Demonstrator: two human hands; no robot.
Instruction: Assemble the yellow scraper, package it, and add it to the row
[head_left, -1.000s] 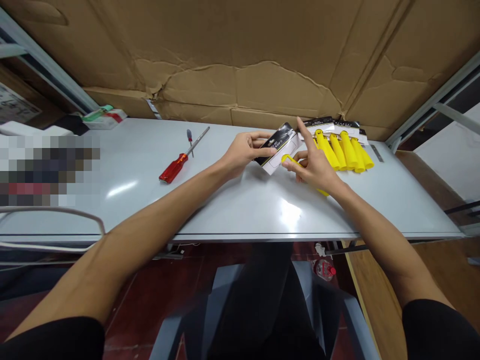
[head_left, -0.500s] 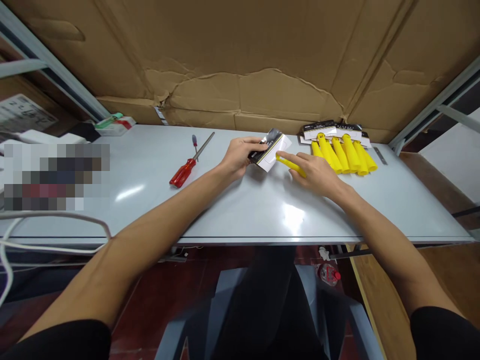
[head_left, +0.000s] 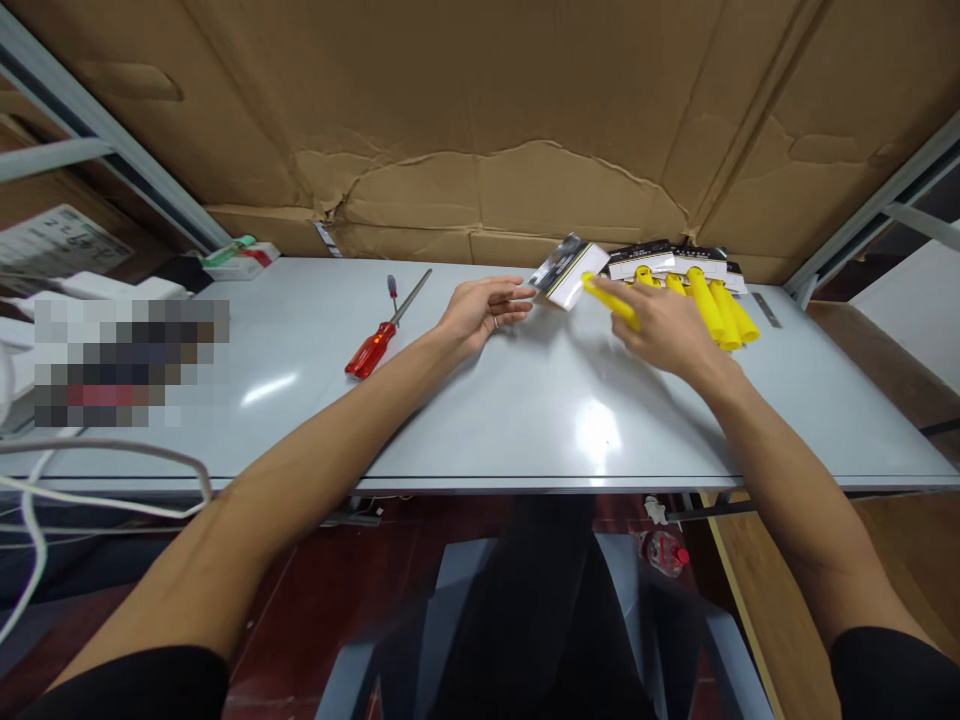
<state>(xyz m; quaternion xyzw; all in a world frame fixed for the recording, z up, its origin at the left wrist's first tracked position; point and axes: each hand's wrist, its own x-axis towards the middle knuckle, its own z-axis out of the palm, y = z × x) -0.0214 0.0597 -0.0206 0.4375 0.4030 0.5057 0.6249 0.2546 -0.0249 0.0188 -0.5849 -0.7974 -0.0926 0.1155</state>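
My left hand is over the table, fingers stretched out and a little apart, with nothing in it. It sits just left of a black-and-white packaging card. My right hand is closed on a yellow plastic handle with a hole at its tip. This tip meets the right edge of the card, and both are raised over the table; whether they are joined I cannot tell. Behind and right of my right hand lie several similar yellow handles with black-and-white cards at their far ends.
A red-handled screwdriver and a small screwdriver lie left on the grey table. At the right is a metal strip. Cardboard stands along the back. White cables hang over the front left edge.
My left hand has let go of the card and opened. My right hand has moved right and slightly back with the yellow handle, and the card has moved along with it.
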